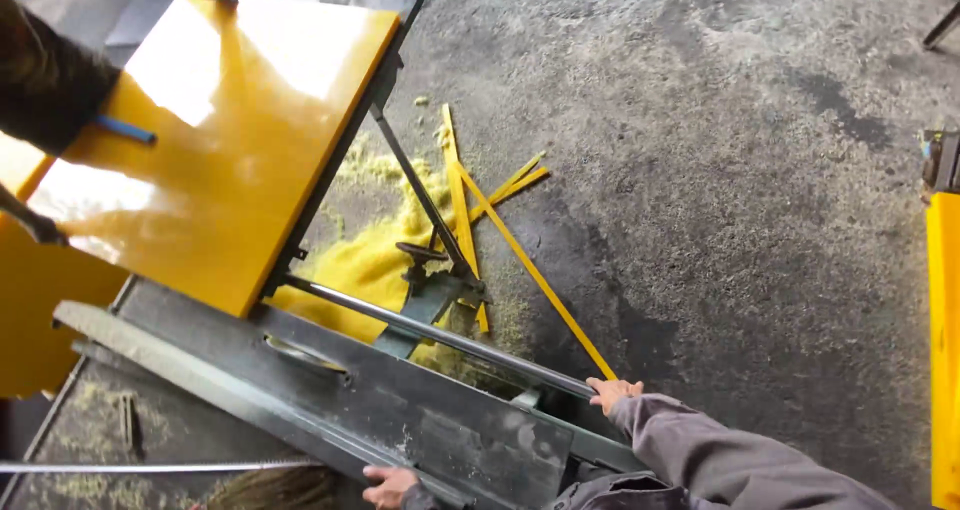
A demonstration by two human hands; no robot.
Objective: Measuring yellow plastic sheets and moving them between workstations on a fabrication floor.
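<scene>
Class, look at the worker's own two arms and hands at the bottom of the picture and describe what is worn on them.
Both hands are bare, with no gloves. The right hand comes out of a long grey sleeve of creased fabric with a cuff at the wrist. The left hand shows only at the frame's bottom edge, with a bit of similar grey cuff beside it.

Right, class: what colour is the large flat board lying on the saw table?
Glossy yellow board, seen in the head view, the only one.

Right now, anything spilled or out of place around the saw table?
Yes. Yellow sawdust is heaped on the floor under the table's edge, and thin yellow offcut strips lie crisscrossed beside it. The right hand touches the end of one long strip.
</scene>
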